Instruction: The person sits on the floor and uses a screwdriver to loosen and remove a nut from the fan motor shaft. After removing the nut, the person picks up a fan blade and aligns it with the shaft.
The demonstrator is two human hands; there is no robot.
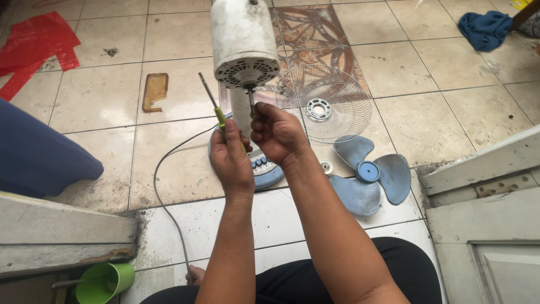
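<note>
Fan motor (243, 42) shaft pinched by right hand (277, 133); left hand (232, 159) grips screwdriver (216, 107).

— What colour is the fan motor housing (243, 39)?

— Dirty white, with a grey vented face. The fan blade (368, 175) is pale blue, and the base (264, 169) is blue with white buttons.

— The screwdriver (219, 115)?

— Yellow-green handle, grey metal shaft.

— And the floor (95, 101)?

— Beige tiles with dark grout; one tile near the far edge carries a brown ornamental pattern. A red plastic sheet (36, 48) lies at the far left corner, a blue cloth (484, 29) at the far right, a green cup (107, 281) at the near left.
</note>
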